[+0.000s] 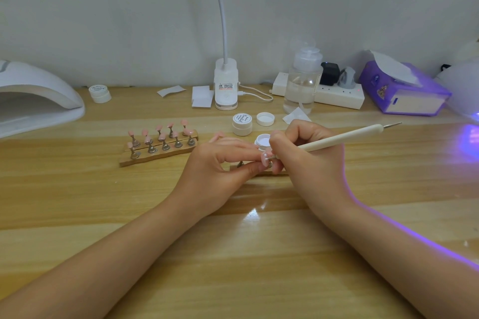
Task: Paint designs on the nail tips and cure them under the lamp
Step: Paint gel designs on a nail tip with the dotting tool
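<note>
— What's on the far left of the wooden table?

— A white curing lamp with its arched opening facing right. Just right of it, near the wall, sits a small closed white jar. Further right and nearer to us is a wooden holder carrying two rows of pink nail tips on little metal stands.

— And the hands?

— They meet in the middle. The left hand has its fingers curled, pinching a metal stand that carries one pink nail tip between thumb and fingertips, over a second wooden strip mostly hidden under the hands. The right hand grips a cream dotting pen like a pencil, fingers folded tightly round it; its lower point touches that nail tip, and the upper metal point angles up to the right.

— Where is the paint?

— An open white pot stands just behind the fingers, its loose lid behind it beside another closed jar.

— Along the back wall?

— A clip-on desk lamp with a white gooseneck, some white wipes, a clear pump bottle of liquid, a power strip with plugs, then a purple tissue box. At the far right edge a second lamp throws violet light across the table and the right forearm.
</note>
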A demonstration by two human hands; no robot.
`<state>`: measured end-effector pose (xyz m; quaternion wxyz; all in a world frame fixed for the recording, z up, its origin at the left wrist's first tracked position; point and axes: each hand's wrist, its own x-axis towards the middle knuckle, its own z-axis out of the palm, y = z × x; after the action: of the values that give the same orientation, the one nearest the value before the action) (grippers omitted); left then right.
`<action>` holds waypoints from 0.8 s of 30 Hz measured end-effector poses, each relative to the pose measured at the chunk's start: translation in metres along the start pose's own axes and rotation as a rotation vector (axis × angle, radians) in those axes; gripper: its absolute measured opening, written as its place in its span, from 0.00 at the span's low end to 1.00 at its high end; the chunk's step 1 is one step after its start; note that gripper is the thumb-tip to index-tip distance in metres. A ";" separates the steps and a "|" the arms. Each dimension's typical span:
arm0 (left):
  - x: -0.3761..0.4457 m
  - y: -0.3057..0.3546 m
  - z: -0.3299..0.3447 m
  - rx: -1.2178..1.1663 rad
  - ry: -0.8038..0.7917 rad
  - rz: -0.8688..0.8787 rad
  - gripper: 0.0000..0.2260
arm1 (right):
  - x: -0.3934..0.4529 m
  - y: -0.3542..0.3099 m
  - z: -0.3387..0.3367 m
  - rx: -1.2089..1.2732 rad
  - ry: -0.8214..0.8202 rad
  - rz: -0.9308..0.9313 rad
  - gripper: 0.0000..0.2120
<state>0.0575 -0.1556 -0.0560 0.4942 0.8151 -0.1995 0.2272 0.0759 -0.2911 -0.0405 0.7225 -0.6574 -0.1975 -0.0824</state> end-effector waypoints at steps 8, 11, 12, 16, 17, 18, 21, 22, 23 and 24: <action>0.000 0.001 0.000 0.002 -0.003 0.008 0.10 | -0.001 0.000 0.000 0.021 0.005 -0.001 0.12; 0.000 0.001 0.000 0.004 -0.005 0.007 0.10 | -0.001 0.000 0.000 0.001 -0.005 -0.014 0.14; 0.000 0.001 0.000 0.006 -0.005 0.008 0.10 | -0.001 0.001 0.000 -0.001 -0.005 -0.016 0.15; 0.001 0.000 0.000 0.012 0.000 0.014 0.10 | 0.000 0.001 0.001 0.013 -0.001 -0.012 0.12; 0.000 0.000 0.000 0.009 0.000 0.016 0.09 | 0.000 0.001 0.000 0.015 -0.001 -0.012 0.12; 0.000 0.000 0.000 0.006 0.000 0.015 0.09 | 0.000 0.001 0.000 0.016 0.001 -0.014 0.13; 0.000 0.001 0.000 0.007 -0.009 0.002 0.09 | 0.000 0.001 0.000 0.024 0.008 -0.010 0.13; 0.000 0.001 0.000 0.007 -0.012 0.002 0.10 | -0.001 0.001 0.000 0.024 0.007 -0.009 0.12; 0.000 0.001 0.000 0.006 -0.013 0.003 0.10 | -0.001 0.000 0.000 0.022 0.004 -0.009 0.12; 0.000 0.001 0.000 0.003 -0.014 0.003 0.10 | -0.001 0.000 0.000 0.021 0.002 -0.009 0.12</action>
<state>0.0571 -0.1559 -0.0550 0.4912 0.8171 -0.2040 0.2225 0.0753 -0.2910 -0.0412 0.7291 -0.6490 -0.2006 -0.0843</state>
